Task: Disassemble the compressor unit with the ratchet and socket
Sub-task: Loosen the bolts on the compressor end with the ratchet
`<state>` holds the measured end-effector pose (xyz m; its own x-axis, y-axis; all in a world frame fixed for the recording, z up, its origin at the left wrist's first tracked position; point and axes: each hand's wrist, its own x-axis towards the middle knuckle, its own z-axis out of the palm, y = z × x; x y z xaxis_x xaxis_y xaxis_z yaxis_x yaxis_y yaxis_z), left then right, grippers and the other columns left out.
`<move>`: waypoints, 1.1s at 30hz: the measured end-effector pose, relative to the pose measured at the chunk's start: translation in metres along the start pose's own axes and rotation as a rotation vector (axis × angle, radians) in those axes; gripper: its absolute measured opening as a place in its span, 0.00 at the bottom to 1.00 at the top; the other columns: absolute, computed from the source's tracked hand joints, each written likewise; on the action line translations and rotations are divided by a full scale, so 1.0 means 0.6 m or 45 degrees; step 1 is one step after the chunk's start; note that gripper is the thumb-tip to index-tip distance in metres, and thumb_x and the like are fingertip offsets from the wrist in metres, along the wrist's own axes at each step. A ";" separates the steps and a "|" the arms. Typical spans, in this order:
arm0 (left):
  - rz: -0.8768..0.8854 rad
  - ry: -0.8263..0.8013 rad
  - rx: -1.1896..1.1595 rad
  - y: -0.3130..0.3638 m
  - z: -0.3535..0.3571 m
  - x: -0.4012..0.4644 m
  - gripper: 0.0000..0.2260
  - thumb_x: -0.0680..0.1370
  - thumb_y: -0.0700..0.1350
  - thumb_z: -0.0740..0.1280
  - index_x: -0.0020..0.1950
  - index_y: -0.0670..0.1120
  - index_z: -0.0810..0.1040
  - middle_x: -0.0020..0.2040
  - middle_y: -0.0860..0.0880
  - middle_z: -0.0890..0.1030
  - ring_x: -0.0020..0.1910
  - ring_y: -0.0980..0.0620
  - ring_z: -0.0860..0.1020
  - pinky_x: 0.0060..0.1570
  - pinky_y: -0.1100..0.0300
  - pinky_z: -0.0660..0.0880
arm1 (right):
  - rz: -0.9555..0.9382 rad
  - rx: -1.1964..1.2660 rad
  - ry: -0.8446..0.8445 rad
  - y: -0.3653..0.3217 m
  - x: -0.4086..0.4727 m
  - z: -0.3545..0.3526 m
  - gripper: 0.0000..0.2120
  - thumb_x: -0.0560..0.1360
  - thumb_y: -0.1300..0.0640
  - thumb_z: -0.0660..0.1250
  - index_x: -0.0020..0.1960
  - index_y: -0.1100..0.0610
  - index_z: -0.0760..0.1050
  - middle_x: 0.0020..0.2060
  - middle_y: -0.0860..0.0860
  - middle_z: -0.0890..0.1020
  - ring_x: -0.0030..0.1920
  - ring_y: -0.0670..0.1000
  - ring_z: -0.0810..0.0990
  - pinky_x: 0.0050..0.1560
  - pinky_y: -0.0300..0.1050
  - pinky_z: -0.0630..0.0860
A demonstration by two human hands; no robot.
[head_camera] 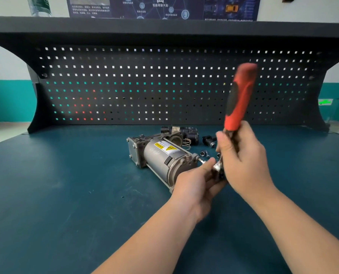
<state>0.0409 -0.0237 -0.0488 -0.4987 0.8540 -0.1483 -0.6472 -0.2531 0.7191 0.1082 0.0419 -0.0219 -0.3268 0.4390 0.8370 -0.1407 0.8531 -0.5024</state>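
Grey metal compressor (160, 157): lies on its side on the teal bench (66, 184), a square plate at its far left end, a yellow warning label on top, its near end toward the hands.
Ratchet (238, 99): red and black handle stands nearly upright, tilted a little right and blurred; its metal head (217, 167) sits low between the two hands, just off the compressor's near end.
Right hand (241, 161): fingers curled round the lower part of the handle, thumb up along it.
Left hand (194, 186): fingers curled at the ratchet head, pinching it or the socket under it; which of the two I cannot tell.
Bolt (201, 160): a small silvery stub shows at the compressor's near end, just beside the left fingertips.
Loose parts: black valve block (188, 133) and spring (187, 143) behind the compressor; a black fitting (209, 141) and small bolts (204, 153) to its right.
Pegboard (164, 86): dark, perforated, rising behind the bench.
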 end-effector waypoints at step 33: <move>0.002 -0.026 0.048 0.003 -0.004 -0.003 0.05 0.74 0.40 0.70 0.47 0.38 0.80 0.37 0.44 0.82 0.33 0.51 0.81 0.33 0.59 0.80 | 0.116 0.040 -0.039 0.006 0.003 0.001 0.07 0.79 0.50 0.57 0.42 0.46 0.65 0.29 0.47 0.78 0.29 0.44 0.76 0.33 0.38 0.71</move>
<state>0.0394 -0.0270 -0.0491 -0.4879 0.8626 -0.1335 -0.6241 -0.2378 0.7442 0.1067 0.0458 -0.0226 -0.3681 0.5049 0.7807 -0.1381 0.8007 -0.5829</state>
